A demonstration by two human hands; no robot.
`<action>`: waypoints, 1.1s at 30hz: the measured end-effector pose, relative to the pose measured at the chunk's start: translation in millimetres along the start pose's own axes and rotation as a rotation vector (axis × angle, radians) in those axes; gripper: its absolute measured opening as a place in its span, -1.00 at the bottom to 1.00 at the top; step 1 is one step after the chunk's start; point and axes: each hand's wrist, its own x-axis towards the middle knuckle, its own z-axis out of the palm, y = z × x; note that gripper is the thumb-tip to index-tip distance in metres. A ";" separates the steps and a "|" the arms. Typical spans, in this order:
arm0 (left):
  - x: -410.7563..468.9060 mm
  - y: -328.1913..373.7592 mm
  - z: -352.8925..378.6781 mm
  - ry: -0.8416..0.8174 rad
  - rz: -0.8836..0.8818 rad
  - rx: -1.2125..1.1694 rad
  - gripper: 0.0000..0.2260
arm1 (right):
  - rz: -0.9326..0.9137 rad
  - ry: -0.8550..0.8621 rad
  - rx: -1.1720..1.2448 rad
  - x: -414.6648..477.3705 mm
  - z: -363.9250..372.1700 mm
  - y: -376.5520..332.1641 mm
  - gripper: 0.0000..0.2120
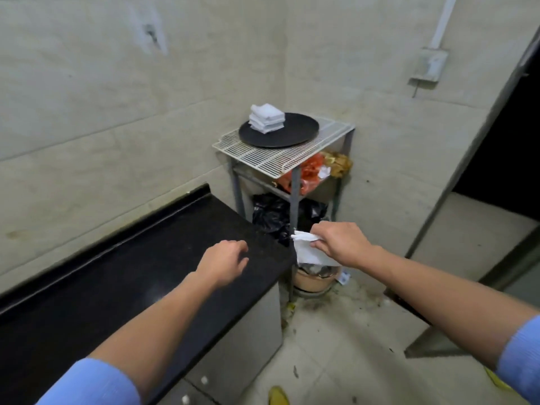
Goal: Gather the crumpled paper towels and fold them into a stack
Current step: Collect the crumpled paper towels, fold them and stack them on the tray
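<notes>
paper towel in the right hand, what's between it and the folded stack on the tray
In the head view, between paper towel and stack lie the wire shelf, orange bags beneath it and a black bag.

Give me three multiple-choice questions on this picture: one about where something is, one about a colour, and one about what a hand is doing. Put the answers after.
1. Where does the folded stack sit?
A. in a drawer
B. on the round black tray
C. on a chair

2. What colour are the person's sleeves?
A. blue
B. red
C. green

3. What is the right hand doing?
A. hanging empty
B. pinching a white paper towel
C. pressing flat on the wall

Answers:
1 B: the stack rests on the tray, which lies on top of the wire rack.
2 A: both cuffs show light blue.
3 B: its fingers curl round the towel's upper edge.
</notes>
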 end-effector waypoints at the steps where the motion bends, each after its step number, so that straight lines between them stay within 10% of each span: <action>1: 23.4 5.1 1.5 0.002 0.029 0.002 -0.78 | 0.015 -0.005 0.008 6.0 1.1 16.9 -0.78; 24: 447.1 -42.1 -48.9 0.183 -0.155 -0.218 -0.75 | -0.144 0.106 0.089 402.6 -78.4 255.5 -0.78; 29: 503.9 -49.4 -58.6 0.180 -0.328 -0.786 -0.44 | -0.280 0.036 0.158 500.4 -83.5 273.1 -0.72; 33: 556.1 -56.6 -62.9 0.262 -0.438 -1.039 -0.63 | -0.420 -0.020 0.232 571.2 -78.8 286.1 -0.73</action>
